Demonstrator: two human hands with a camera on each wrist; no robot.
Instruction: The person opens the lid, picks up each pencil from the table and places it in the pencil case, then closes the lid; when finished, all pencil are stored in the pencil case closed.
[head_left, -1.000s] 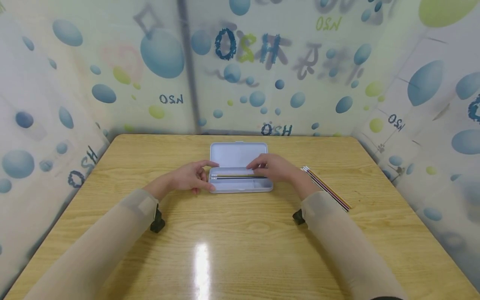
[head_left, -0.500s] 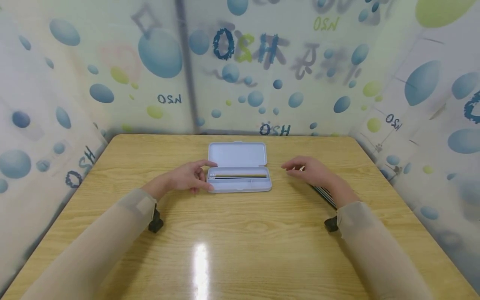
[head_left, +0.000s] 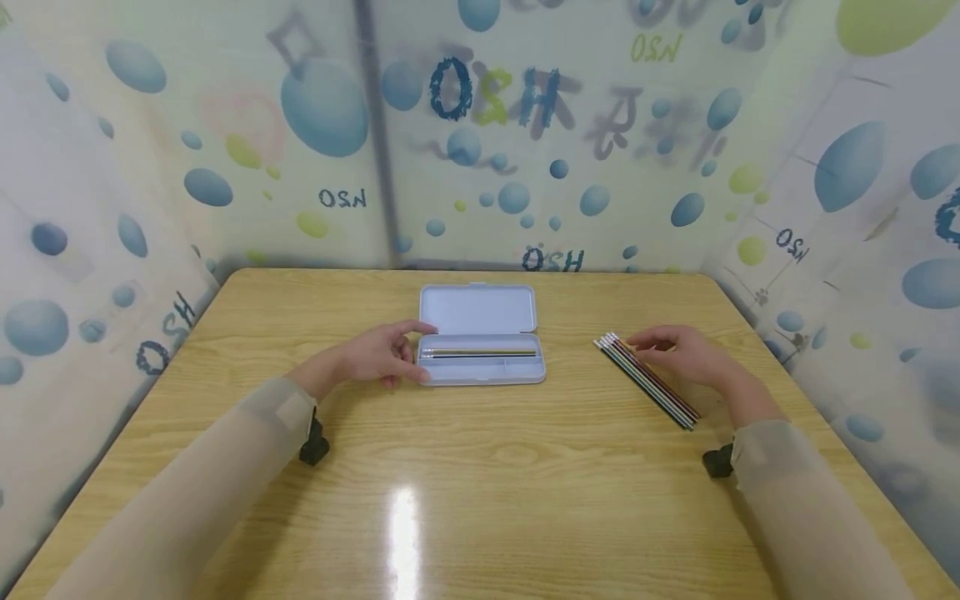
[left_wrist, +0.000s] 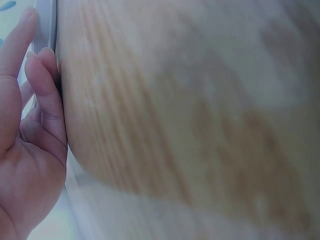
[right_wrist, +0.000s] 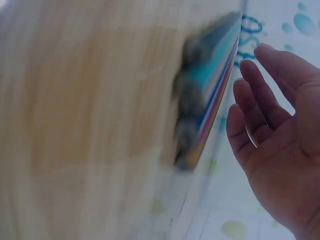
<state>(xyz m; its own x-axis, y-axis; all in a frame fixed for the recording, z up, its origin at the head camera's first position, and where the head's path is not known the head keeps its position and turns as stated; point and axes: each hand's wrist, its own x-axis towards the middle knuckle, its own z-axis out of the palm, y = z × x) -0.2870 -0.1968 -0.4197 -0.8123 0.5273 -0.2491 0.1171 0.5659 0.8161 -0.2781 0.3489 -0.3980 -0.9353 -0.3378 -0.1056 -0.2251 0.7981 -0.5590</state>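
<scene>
So the big bubble-print backdrop (head_left: pixel 637 225) hung behind a wood-grain bench (head_left: pixel 487 508). The pale pencil case (head_left: pixel 482 340) sat lid-back around the middle of it. Left hand (head_left: pixel 375 352) had its left end, thumb on the front corner, index finger by the hinge. Right hand (head_left: pixel 686 354) was just beside the loose pencils (head_left: pixel 648 381), fingers loosely bent, thumb a bit apart, nothing held. Inside, a couple of slim pencils (head_left: pixel 480 353) lay lengthwise in the rear compartment.
</scene>
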